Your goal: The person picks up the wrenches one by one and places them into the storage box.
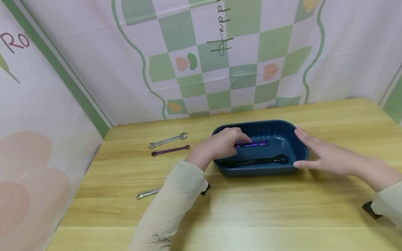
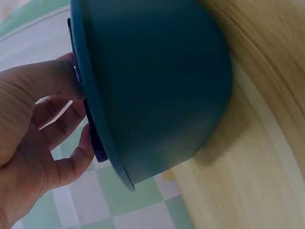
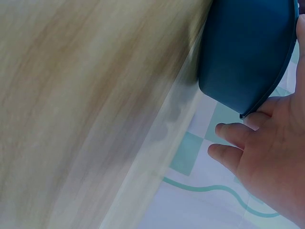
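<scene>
A dark blue plastic bin (image 1: 264, 172) stands on the wooden table. My left hand (image 1: 225, 142) reaches over its left end and pinches a shiny purple wrench (image 1: 257, 143), whose open end points right. In the left wrist view the purple wrench (image 2: 96, 143) shows at rim height, between thumb and fingers. Inside the bin, along its near side, lies a black wrench (image 1: 256, 161) with a ring end at the right. My right hand (image 1: 331, 157) rests against the bin's right end, thumb at the near corner, fingers extended along the far rim.
Left of the bin lie a silver open-end wrench (image 1: 168, 140) and, just nearer, a slim dark purple wrench (image 1: 170, 150). Another silver wrench (image 1: 147, 194) is partly hidden behind my left sleeve. A patterned cloth (image 1: 123, 88) hangs behind the table (image 1: 255, 226).
</scene>
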`<act>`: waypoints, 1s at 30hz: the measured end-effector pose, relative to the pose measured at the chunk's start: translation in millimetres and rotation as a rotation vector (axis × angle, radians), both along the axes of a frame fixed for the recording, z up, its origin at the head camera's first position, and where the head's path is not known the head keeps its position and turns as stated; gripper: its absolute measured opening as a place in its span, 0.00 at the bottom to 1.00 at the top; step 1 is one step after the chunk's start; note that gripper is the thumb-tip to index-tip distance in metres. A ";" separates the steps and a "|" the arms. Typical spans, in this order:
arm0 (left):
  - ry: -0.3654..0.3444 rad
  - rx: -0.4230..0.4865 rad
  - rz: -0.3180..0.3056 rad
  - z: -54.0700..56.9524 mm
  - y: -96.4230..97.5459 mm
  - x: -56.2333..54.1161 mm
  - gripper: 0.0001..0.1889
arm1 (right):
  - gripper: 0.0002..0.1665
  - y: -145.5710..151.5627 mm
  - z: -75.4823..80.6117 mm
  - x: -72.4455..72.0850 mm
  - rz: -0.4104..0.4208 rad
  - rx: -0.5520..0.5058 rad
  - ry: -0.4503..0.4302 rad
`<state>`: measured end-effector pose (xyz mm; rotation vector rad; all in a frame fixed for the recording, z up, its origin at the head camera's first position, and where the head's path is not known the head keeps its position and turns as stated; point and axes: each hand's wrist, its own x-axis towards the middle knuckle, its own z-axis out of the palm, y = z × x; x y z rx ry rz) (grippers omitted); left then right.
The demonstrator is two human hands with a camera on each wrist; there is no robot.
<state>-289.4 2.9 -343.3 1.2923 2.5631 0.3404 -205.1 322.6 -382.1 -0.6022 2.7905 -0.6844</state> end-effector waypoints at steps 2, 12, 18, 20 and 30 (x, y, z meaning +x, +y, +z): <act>0.004 -0.002 0.006 -1.4 2.7 -0.8 0.27 | 0.63 0.0 0.4 0.4 -0.003 -0.002 -0.002; 0.005 -0.015 0.035 -8.9 12.0 -3.2 0.27 | 0.63 -0.3 3.1 0.7 -0.002 -0.008 -0.006; 0.004 -0.017 0.028 -13.2 18.1 1.0 0.26 | 0.62 0.7 2.7 0.6 -0.002 0.001 -0.002; 0.003 -0.021 0.030 -14.3 19.4 2.5 0.26 | 0.62 0.2 2.5 0.7 -0.001 0.001 -0.003; -0.017 -0.010 0.058 -23.4 23.4 3.4 0.24 | 0.63 0.1 -1.1 1.8 -0.005 0.000 0.001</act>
